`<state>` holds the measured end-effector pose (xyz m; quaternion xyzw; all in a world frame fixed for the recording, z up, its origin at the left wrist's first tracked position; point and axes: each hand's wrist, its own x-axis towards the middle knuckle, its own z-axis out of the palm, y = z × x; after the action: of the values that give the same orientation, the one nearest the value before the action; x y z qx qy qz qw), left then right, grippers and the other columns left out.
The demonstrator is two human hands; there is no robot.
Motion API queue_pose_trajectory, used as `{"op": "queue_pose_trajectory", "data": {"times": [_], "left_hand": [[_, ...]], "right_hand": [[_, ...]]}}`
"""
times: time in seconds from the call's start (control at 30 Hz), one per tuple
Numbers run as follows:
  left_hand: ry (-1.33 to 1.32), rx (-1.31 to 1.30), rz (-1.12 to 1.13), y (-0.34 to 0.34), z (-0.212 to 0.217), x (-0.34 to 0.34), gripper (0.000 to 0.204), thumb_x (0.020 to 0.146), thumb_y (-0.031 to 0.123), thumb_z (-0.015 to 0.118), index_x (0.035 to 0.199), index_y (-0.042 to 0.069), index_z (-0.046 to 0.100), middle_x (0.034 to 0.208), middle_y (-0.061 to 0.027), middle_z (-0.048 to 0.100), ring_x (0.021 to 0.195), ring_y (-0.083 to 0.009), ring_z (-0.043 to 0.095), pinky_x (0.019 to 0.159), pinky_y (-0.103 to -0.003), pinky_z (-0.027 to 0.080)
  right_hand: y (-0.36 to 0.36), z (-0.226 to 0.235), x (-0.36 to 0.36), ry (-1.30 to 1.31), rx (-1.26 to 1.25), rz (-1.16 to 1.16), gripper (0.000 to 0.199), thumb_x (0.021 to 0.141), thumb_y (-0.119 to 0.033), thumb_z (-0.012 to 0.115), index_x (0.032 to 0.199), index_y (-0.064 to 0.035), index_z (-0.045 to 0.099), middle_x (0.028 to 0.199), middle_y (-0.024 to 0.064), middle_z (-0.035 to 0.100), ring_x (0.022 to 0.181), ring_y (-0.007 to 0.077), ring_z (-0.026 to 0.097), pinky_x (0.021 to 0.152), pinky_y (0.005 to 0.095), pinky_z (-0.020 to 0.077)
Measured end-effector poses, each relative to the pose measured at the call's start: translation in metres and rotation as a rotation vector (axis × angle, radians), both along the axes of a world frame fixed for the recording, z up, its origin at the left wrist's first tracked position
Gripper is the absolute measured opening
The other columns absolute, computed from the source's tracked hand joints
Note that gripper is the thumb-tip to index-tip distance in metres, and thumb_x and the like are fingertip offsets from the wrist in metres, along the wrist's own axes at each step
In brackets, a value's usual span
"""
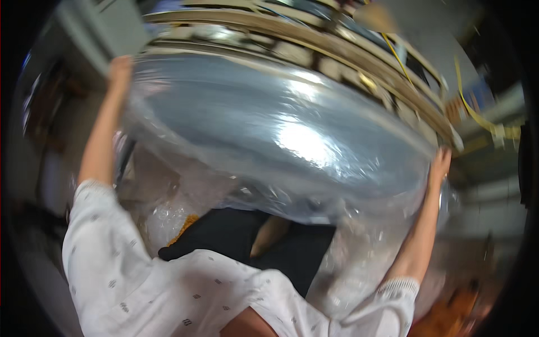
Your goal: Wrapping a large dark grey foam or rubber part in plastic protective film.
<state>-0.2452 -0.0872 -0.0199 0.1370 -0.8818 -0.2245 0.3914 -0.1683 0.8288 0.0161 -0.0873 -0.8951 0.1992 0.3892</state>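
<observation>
A large clear plastic sheet (269, 135) is stretched out wide in front of me, glossy with a bright glare in its middle. My left hand (119, 70) grips its upper left edge, arm raised high. My right hand (439, 163) grips its right edge, lower than the left. The sheet sags between the two hands, and loose crinkled plastic (359, 253) hangs down under the right hand. My white patterned sleeves and dark trousers show below the sheet. The picture is blurred by motion.
Long pale wooden boards or shelves (314, 39) run across the top, behind the sheet. Yellow straps or cables (477, 115) hang at the upper right. More crumpled clear plastic (168, 216) and an orange-yellow bit (185, 226) lie low left.
</observation>
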Motion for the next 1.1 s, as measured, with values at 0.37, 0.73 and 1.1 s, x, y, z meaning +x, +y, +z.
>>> {"op": "queue_pose_trajectory", "data": {"times": [0.37,0.73,1.1], "left_hand": [[0.089,0.388,-0.239,-0.007,-0.021,-0.073,0.02,0.08,0.023,0.061,0.088,0.005,0.065,0.076,-0.0012,0.063,0.071,-0.0084,0.055,0.066,-0.024,0.043],[0.025,0.357,-0.107,-0.047,-0.029,-0.107,0.036,0.072,0.032,0.07,0.094,0.004,0.062,0.08,-0.0025,0.06,0.076,-0.0109,0.053,0.071,-0.024,0.042],[0.165,0.555,-0.05,-0.116,-0.059,-0.118,0.035,0.081,0.031,0.06,0.095,-0.001,0.063,0.091,-0.0078,0.062,0.084,-0.0161,0.055,0.077,-0.027,0.042]], "right_hand": [[0.016,-0.061,-0.04,-0.069,-0.174,-0.02,0.026,0.088,-0.022,0.056,0.097,0.0024,0.057,0.088,0.0079,0.06,0.08,0.0162,0.053,0.075,0.0279,0.0434],[0.0,-0.062,-0.062,0.06,0.037,-0.306,0.035,0.074,-0.028,0.068,0.08,0.0047,0.057,0.079,0.0149,0.058,0.076,0.0275,0.053,0.075,0.0365,0.0429],[0.009,-0.058,-0.058,0.041,-0.316,-0.233,0.028,0.072,-0.02,0.064,0.082,0.0023,0.052,0.095,0.0174,0.05,0.09,0.0279,0.046,0.083,0.0353,0.035]]}}
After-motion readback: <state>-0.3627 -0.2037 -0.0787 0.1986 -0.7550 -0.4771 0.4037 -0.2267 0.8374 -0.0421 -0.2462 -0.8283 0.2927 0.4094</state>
